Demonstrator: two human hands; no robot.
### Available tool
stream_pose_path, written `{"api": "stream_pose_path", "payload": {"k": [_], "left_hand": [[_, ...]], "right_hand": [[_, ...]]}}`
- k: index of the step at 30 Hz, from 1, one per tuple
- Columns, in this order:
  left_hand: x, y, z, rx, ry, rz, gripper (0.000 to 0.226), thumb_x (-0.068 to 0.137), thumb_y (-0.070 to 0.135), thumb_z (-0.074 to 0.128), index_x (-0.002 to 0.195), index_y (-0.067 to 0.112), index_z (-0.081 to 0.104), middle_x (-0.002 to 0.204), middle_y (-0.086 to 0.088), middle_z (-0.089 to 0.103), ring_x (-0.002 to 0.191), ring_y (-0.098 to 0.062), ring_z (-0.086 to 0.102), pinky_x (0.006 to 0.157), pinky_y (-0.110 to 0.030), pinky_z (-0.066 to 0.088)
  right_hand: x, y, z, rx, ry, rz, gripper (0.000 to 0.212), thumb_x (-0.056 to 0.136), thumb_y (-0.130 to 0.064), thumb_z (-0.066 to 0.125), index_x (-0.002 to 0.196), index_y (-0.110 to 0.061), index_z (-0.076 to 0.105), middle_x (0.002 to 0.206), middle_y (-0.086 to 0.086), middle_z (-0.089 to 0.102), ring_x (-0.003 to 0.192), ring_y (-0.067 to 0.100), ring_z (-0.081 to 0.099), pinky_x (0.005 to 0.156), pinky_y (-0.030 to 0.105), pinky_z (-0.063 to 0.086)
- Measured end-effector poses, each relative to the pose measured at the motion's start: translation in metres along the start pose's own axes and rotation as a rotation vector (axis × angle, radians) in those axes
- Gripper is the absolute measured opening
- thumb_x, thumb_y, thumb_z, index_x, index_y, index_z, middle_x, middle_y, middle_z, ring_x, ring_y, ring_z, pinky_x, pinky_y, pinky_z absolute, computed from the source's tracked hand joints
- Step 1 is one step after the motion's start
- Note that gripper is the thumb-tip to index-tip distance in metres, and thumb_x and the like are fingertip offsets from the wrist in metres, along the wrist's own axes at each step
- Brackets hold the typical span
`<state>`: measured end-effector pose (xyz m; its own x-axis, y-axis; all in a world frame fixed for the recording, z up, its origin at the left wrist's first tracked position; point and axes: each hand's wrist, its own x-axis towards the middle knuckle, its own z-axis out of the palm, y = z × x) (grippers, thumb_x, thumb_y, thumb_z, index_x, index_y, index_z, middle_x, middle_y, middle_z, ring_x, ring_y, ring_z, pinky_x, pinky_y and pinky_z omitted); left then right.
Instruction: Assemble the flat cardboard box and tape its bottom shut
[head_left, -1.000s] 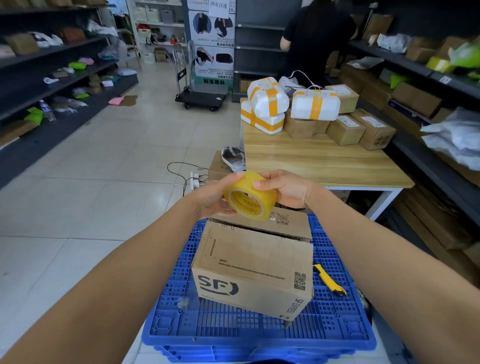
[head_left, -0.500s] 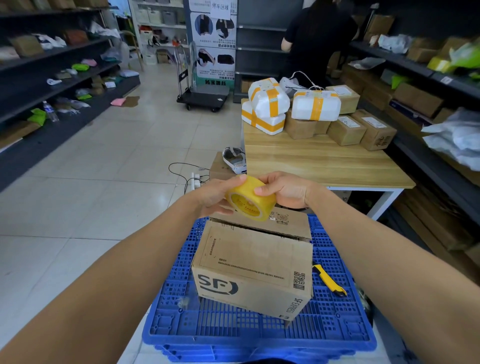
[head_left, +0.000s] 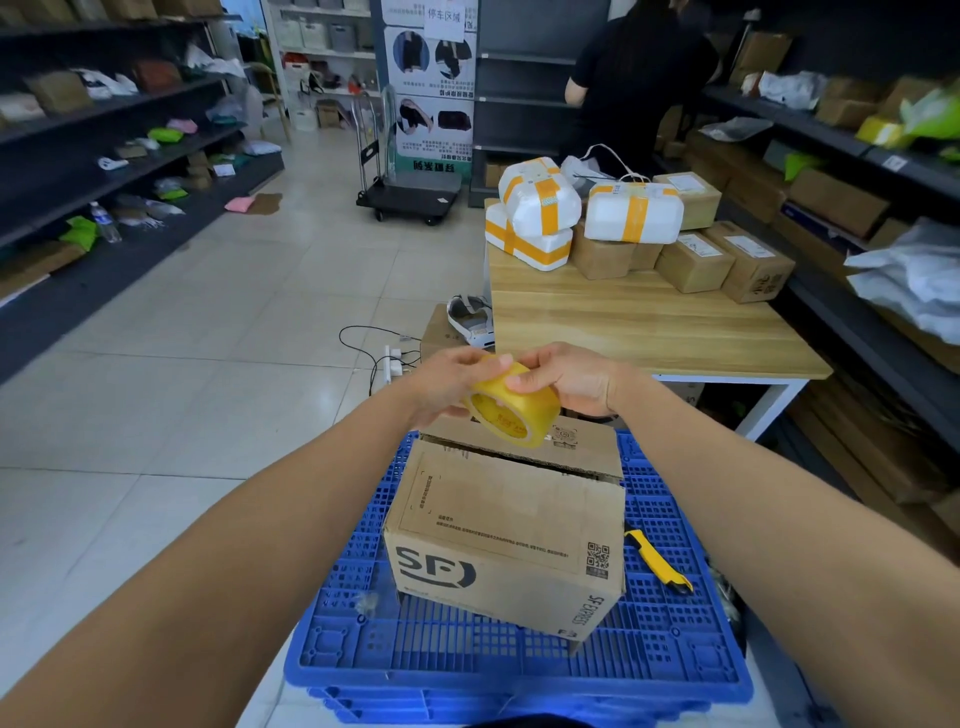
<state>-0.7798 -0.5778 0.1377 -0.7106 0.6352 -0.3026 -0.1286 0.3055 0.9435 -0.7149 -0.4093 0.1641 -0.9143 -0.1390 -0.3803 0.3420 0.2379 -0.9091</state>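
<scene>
A brown cardboard box (head_left: 506, 530) printed with "SF" stands on a stack of blue plastic pallets (head_left: 519, 654), its two upper flaps folded shut with an open seam between them. Above the box's far edge I hold a yellow roll of tape (head_left: 511, 410) in both hands. My left hand (head_left: 449, 382) grips the roll's left side, thumb on top. From the right, my right hand (head_left: 569, 376) presses its fingertips on the roll's upper rim.
A yellow utility knife (head_left: 657, 561) lies on the pallet right of the box. Behind stands a wooden table (head_left: 644, 332) with taped foam and cardboard parcels. Shelves line both sides. A person in black stands at the back. A power strip with cables lies on the floor.
The roll has turned a little in my hands and tilted, its hole now facing lower left. My hands stay above the box's far edge.
</scene>
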Motion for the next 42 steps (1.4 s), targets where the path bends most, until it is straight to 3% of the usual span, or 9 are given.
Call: {"api": "stream_pose_path", "payload": {"k": [4, 7, 11, 13, 16, 21, 25, 35, 42], "left_hand": [[0.002, -0.004, -0.008, -0.201, 0.032, 0.0, 0.034, 0.084, 0.051, 0.061, 0.107, 0.026, 0.063, 0.108, -0.006, 0.067, 0.098, -0.028, 0.067, 0.092, -0.048, 0.051], [0.004, -0.007, -0.012, -0.349, 0.034, -0.051, 0.042, 0.086, 0.051, 0.057, 0.115, 0.021, 0.058, 0.11, -0.009, 0.066, 0.098, -0.031, 0.067, 0.089, -0.05, 0.052], [0.002, -0.004, -0.007, -0.132, 0.017, -0.08, 0.056, 0.083, 0.059, 0.055, 0.125, 0.023, 0.053, 0.12, -0.004, 0.061, 0.11, -0.024, 0.058, 0.097, -0.05, 0.044], [-0.001, -0.001, -0.003, -0.016, -0.04, -0.043, 0.058, 0.079, 0.059, 0.061, 0.125, 0.025, 0.055, 0.118, 0.001, 0.064, 0.111, -0.02, 0.058, 0.098, -0.046, 0.043], [-0.001, -0.001, -0.003, -0.069, -0.021, -0.023, 0.052, 0.077, 0.052, 0.067, 0.118, 0.022, 0.061, 0.113, -0.003, 0.067, 0.107, -0.024, 0.062, 0.095, -0.046, 0.048], [0.001, -0.008, -0.01, -0.317, 0.018, -0.061, 0.04, 0.082, 0.054, 0.061, 0.109, 0.025, 0.06, 0.11, -0.008, 0.064, 0.1, -0.03, 0.066, 0.087, -0.047, 0.054], [0.001, -0.006, -0.006, -0.25, 0.051, -0.075, 0.033, 0.089, 0.051, 0.053, 0.108, 0.025, 0.059, 0.114, -0.007, 0.062, 0.103, -0.027, 0.063, 0.087, -0.046, 0.053], [-0.001, 0.0, -0.002, 0.066, 0.004, -0.102, 0.047, 0.083, 0.041, 0.064, 0.123, 0.02, 0.052, 0.12, -0.007, 0.057, 0.111, -0.027, 0.054, 0.098, -0.055, 0.042], [-0.003, -0.007, -0.008, -0.114, -0.007, -0.058, 0.032, 0.08, 0.038, 0.066, 0.107, 0.021, 0.062, 0.108, -0.007, 0.065, 0.098, -0.025, 0.065, 0.083, -0.041, 0.054]], "right_hand": [[-0.005, -0.001, -0.007, 0.081, -0.019, -0.051, 0.047, 0.083, -0.011, 0.059, 0.129, 0.0, 0.053, 0.108, 0.014, 0.065, 0.102, 0.029, 0.06, 0.099, 0.041, 0.044], [-0.006, -0.001, -0.011, 0.112, -0.018, -0.071, 0.054, 0.077, -0.01, 0.061, 0.128, 0.001, 0.053, 0.098, 0.007, 0.069, 0.096, 0.024, 0.062, 0.091, 0.034, 0.048], [0.0, 0.003, -0.007, 0.08, 0.03, -0.066, 0.036, 0.088, -0.007, 0.058, 0.123, 0.002, 0.057, 0.099, 0.009, 0.068, 0.096, 0.027, 0.062, 0.093, 0.04, 0.048], [0.001, 0.003, -0.005, 0.053, 0.035, -0.056, 0.048, 0.08, -0.017, 0.067, 0.123, 0.002, 0.058, 0.109, 0.015, 0.066, 0.105, 0.031, 0.06, 0.101, 0.045, 0.044], [-0.001, 0.001, -0.004, 0.019, -0.004, -0.047, 0.078, 0.059, -0.033, 0.075, 0.126, 0.001, 0.057, 0.113, 0.017, 0.065, 0.104, 0.029, 0.061, 0.098, 0.042, 0.046], [-0.003, 0.002, -0.015, 0.128, -0.056, -0.103, 0.038, 0.075, -0.017, 0.062, 0.113, -0.012, 0.063, 0.097, 0.002, 0.073, 0.096, 0.021, 0.064, 0.089, 0.032, 0.049], [0.0, 0.005, -0.012, 0.077, 0.017, -0.089, 0.02, 0.084, -0.004, 0.06, 0.102, -0.012, 0.066, 0.092, 0.003, 0.071, 0.09, 0.022, 0.064, 0.083, 0.032, 0.05], [0.003, 0.002, -0.001, -0.175, 0.097, 0.011, 0.019, 0.085, -0.005, 0.066, 0.096, -0.019, 0.069, 0.102, 0.007, 0.068, 0.104, 0.028, 0.059, 0.097, 0.04, 0.045], [-0.001, -0.003, 0.0, -0.106, 0.078, -0.032, 0.017, 0.086, -0.009, 0.065, 0.102, -0.013, 0.068, 0.101, 0.008, 0.067, 0.101, 0.027, 0.06, 0.097, 0.041, 0.045]]}}
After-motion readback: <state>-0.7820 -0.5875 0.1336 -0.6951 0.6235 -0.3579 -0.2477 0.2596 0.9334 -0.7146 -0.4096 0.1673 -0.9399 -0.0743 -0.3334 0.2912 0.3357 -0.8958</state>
